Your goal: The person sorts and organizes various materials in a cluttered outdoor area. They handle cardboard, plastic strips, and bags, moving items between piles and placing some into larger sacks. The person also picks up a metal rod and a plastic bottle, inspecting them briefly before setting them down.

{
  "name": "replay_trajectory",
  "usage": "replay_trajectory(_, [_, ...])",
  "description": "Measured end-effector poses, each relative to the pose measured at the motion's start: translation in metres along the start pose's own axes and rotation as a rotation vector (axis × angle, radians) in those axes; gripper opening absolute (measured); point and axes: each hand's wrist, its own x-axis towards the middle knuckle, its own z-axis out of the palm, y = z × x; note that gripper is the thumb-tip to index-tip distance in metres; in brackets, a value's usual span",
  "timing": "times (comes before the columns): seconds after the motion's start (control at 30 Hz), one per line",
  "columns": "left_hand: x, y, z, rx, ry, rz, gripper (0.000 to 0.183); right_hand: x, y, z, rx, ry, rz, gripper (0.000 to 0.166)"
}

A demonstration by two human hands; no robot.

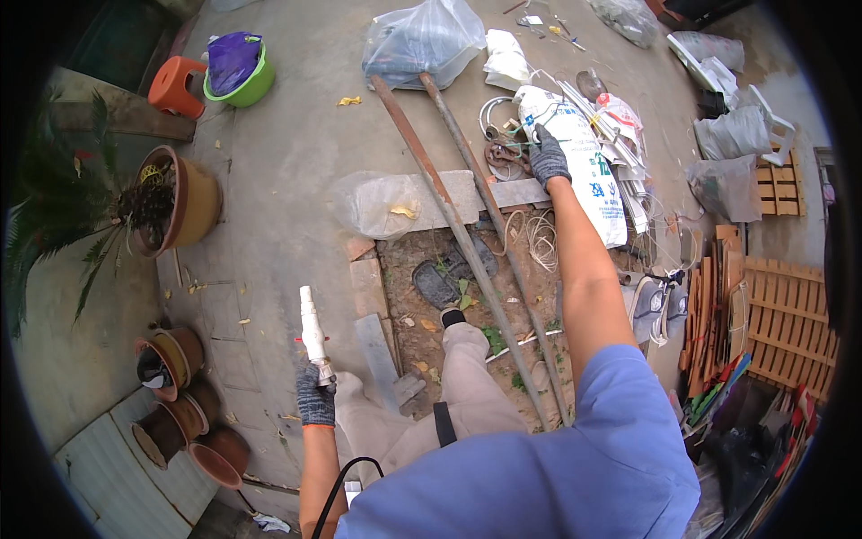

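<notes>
Upright in my gloved left hand is a white plastic pipe fitting, apparently a valve, with a stepped nozzle, a small red handle and a metallic-looking lower end. My gloved right hand reaches out to the near-left edge of a white woven sack that bears writing. Thin green wires lie around its fingers; whether it grips them or only touches the sack, I cannot tell. Rusty metal parts and a coiled white hose lie just left of that hand.
Two long rusty pipes slant over a soil bed, their far ends by a plastic-wrapped bundle. White plastic strips lie beyond the sack. Flowerpots line the left; wooden slats stand right. Pale cord lies coiled under my right arm.
</notes>
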Motion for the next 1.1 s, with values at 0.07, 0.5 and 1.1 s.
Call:
replay_trajectory(0.07, [0.017, 0.018, -0.011, 0.017, -0.072, -0.018, 0.034, 0.012, 0.009, 0.009, -0.096, 0.059, 0.005, 0.041])
replay_trajectory(0.5, [0.151, 0.233, -0.135, 0.256, -0.356, -0.078, 0.032, -0.098, -0.134, 0.022, 0.097, 0.297, 0.606, 0.047])
replay_trajectory(1.1, [0.314, 0.392, 0.029, 0.585, -0.458, 0.045, 0.032, 0.034, -0.147, 0.003, -0.567, 0.105, 0.447, 0.058])
